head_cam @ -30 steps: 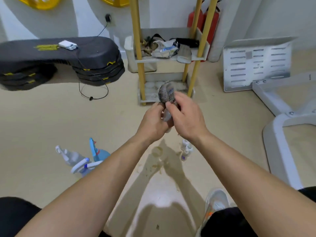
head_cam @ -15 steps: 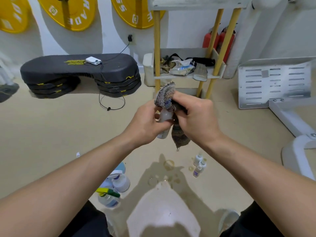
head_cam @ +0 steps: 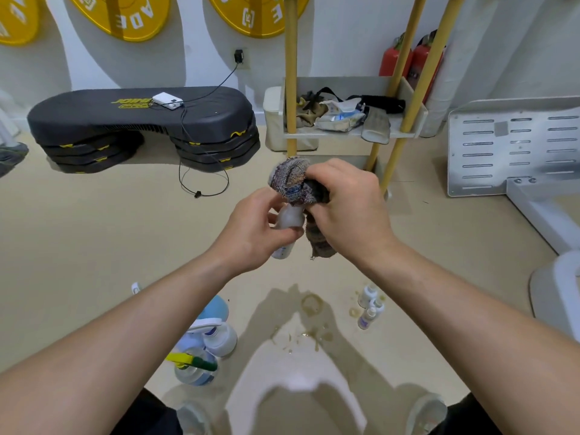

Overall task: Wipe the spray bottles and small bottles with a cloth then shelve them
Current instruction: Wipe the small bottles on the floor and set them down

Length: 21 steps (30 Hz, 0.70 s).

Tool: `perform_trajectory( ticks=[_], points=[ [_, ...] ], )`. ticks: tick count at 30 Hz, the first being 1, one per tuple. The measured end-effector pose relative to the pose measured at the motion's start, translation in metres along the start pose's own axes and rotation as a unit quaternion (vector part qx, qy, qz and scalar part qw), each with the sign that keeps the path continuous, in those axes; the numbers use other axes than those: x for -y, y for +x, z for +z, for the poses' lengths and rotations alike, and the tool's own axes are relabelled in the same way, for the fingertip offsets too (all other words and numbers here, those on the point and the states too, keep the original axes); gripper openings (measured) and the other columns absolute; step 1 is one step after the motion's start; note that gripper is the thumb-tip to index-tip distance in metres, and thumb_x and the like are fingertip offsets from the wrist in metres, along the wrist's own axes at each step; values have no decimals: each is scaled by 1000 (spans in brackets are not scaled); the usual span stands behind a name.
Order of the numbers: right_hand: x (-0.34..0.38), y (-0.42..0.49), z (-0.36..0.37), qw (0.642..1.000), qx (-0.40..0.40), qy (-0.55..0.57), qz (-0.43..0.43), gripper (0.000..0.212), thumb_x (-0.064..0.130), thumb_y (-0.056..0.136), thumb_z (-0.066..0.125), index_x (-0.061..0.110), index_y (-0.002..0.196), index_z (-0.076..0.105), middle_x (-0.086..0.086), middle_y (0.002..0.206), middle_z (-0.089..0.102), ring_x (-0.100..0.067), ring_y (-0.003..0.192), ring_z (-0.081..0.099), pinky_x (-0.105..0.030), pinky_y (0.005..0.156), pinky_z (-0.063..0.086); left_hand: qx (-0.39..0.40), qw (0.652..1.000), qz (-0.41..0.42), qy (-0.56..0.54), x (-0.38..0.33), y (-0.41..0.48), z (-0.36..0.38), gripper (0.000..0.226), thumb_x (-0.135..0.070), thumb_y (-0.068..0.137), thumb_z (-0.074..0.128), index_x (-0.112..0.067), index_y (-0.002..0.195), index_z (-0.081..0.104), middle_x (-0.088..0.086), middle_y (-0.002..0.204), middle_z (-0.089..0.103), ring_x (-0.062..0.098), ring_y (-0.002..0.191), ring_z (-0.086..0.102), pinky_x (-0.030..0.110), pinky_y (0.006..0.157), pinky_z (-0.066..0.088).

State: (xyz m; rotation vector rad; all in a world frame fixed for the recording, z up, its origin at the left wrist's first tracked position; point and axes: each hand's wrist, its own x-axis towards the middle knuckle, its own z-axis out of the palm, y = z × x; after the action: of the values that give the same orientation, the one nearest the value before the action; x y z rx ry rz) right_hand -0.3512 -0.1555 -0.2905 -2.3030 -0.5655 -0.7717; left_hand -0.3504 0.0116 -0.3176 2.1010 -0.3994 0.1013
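My left hand point(head_cam: 251, 227) grips a small translucent bottle point(head_cam: 287, 222) in mid-air in front of the shelf. Over the bottle's top lies a grey-brown striped cloth point(head_cam: 293, 180), held by my right hand point(head_cam: 351, 208); a tail of the cloth hangs down beside the bottle. On the floor at the lower left stand several spray bottles point(head_cam: 207, 340), partly hidden by my left forearm. Three small bottles point(head_cam: 368, 306) stand on the floor at the right. The yellow-posted shelf unit point(head_cam: 354, 133) is straight ahead.
A black stepped platform point(head_cam: 141, 120) with a white device and cable lies at the left. Red fire extinguishers point(head_cam: 417, 58) stand behind the shelf. A white perforated panel point(head_cam: 514, 146) and white frame lie at the right. Stains mark the floor point(head_cam: 310, 309) below my hands.
The view tilted up, so the wall discs and shelf top came into sight. My hands kept the bottle and cloth, with the cloth shifting over the bottle's top.
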Motion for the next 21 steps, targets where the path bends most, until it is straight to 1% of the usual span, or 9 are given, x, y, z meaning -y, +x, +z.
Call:
perform_trajectory(
  ticks=[3, 6, 8, 11, 14, 16, 17, 19, 21],
  points=[
    [-4, 7, -7, 975, 83, 152, 138, 16, 11, 77, 80, 15, 91, 76, -1, 83, 74, -24, 81, 68, -40, 73, 56, 27, 999, 0, 18, 9, -2, 0, 38, -7, 77, 79, -33, 101, 63, 3, 101, 55, 7, 90, 59, 23, 81, 55],
    [-13, 12, -20, 858, 52, 418, 294, 9, 14, 89, 74, 7, 95, 73, -14, 94, 77, -31, 90, 74, -44, 81, 62, 24, 1000, 16, 12, 9, -1, 2, 42, -6, 82, 77, -34, 112, 64, -3, 103, 54, 5, 92, 60, 13, 80, 49],
    [-23, 15, -28, 783, 5, 494, 376, 15, 21, 95, 67, 7, 95, 69, -15, 95, 76, -32, 89, 75, -45, 80, 62, 13, 1000, 24, 4, 6, 0, 2, 46, -5, 85, 74, -37, 116, 62, -6, 104, 55, 3, 93, 60, 11, 80, 47],
    [-33, 17, -32, 733, -8, 535, 419, 23, 29, 98, 62, 6, 99, 67, -15, 96, 73, -30, 88, 72, -44, 82, 60, 18, 999, 36, 16, 3, -1, 5, 44, -7, 87, 73, -33, 122, 63, -4, 108, 61, 4, 96, 60, 14, 86, 47],
    [-33, 14, -32, 733, 25, 540, 412, 38, 38, 99, 58, 3, 108, 68, -17, 108, 74, -32, 101, 72, -46, 92, 57, 33, 999, 34, -1, 2, 0, 9, 44, -16, 90, 73, -28, 131, 63, -4, 114, 68, 13, 103, 62, 29, 93, 52],
    [-28, 9, -28, 770, 48, 504, 390, 44, 43, 102, 51, 5, 108, 71, -16, 107, 75, -30, 100, 71, -44, 94, 55, 35, 998, 47, 21, 2, 1, 10, 45, -25, 90, 69, -31, 134, 60, -4, 113, 67, 15, 104, 60, 36, 92, 53],
    [-23, 6, -25, 802, 60, 464, 371, 43, 42, 104, 46, 7, 103, 72, -13, 99, 74, -25, 91, 70, -39, 88, 54, 37, 997, 56, 40, 3, 2, 12, 43, -31, 91, 66, -31, 134, 60, -3, 111, 66, 18, 103, 60, 39, 91, 53],
    [-11, 0, -18, 857, 80, 395, 320, 42, 32, 108, 40, 2, 94, 67, -12, 82, 66, -20, 70, 59, -28, 64, 49, 38, 994, 64, 76, 2, 3, 14, 39, -39, 91, 61, -18, 123, 63, 3, 104, 64, 25, 98, 58, 46, 85, 53],
    [-4, -4, -11, 878, 81, 386, 272, 38, 25, 108, 43, -1, 84, 56, -13, 72, 54, -19, 59, 46, -25, 50, 38, 30, 994, 55, 85, 1, 4, 16, 42, -41, 89, 57, -6, 111, 60, 7, 97, 62, 30, 92, 57, 49, 81, 53]
  ],
)
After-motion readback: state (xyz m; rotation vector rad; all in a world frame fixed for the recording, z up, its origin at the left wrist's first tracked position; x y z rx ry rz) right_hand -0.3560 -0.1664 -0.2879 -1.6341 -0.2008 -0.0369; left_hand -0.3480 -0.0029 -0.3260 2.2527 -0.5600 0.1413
